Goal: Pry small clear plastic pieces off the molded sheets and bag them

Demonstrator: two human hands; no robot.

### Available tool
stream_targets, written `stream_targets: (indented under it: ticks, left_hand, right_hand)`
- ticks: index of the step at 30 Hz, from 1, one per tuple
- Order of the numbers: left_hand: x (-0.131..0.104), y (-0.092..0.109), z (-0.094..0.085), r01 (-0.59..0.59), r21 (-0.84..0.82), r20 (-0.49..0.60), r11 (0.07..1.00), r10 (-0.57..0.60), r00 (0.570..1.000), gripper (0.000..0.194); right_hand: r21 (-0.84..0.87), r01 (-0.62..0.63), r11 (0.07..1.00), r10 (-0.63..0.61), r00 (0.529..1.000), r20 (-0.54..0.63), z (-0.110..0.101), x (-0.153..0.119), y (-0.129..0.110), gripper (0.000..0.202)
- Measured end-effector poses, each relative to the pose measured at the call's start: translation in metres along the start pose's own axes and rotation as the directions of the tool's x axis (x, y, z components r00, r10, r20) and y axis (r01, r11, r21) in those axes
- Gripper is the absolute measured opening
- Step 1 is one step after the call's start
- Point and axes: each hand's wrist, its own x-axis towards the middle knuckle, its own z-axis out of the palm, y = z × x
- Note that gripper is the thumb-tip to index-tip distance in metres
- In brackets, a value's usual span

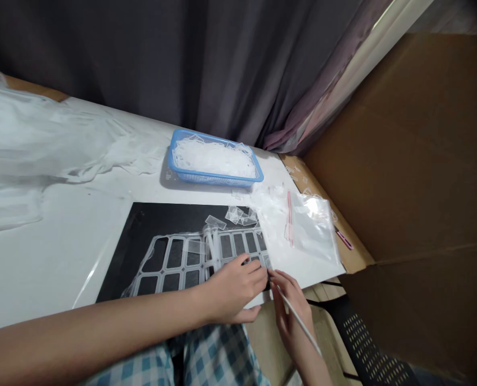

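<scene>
Dark curtains are hanging behind a white worktop, and brown cardboard is walling off the right side. On the worktop a black mat is lying, and on it a pale plastic frame with rows of rounded windows is resting flat, its near right corner sitting under the hands. Loose clear tiles are lying along its far edge, a blue basket of white pieces is standing beyond, and a clear bag is lying to the right.

By its look, the frame is likely to be handling as light and rather bendy, the tiles as thin and slippery; the outer rims and bars are offering the surest hold, the tiles' edges likewise. A slim white stick is appearing light and stiff, best held near its tip.

The left hand is reaching across from the left, palm down, fingers curling over the corner; what its grip is holding, I cannot tell. The right hand is coming up from below, its grip narrow, fingertips pinching the stick, whose shaft is slanting back along the wrist.
</scene>
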Motion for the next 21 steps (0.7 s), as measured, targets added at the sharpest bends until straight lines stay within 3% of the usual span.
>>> stream_targets:
  ticks: [6, 10, 13, 21]
  left_hand:
    - [0.001, -0.001, 0.000, 0.002, -0.027, 0.001, 1.000, -0.002, 1.000, 0.039]
    - [0.000, -0.001, 0.001, 0.007, -0.020, 0.003, 1.000, -0.007, 1.000, 0.039]
    - [0.000, -0.001, 0.000, 0.008, -0.017, 0.007, 1.000, -0.008, 1.000, 0.038]
    - [-0.001, -0.001, -0.002, 0.025, -0.046, 0.042, 0.999, -0.023, 0.999, 0.039]
  right_hand:
    - [-0.116, -0.036, 0.993, 0.036, 0.999, -0.002, 0.014, -0.012, 0.011, 0.028]
    - [-0.149, -0.058, 0.987, 0.045, 0.995, -0.089, 0.019, -0.015, 0.022, 0.023]
    - [-0.163, -0.119, 0.979, 0.102, 0.989, -0.111, 0.012, -0.010, 0.031, 0.025]
    - [-0.151, -0.127, 0.980, 0.093, 0.972, -0.215, -0.011, 0.031, 0.067, 0.029]
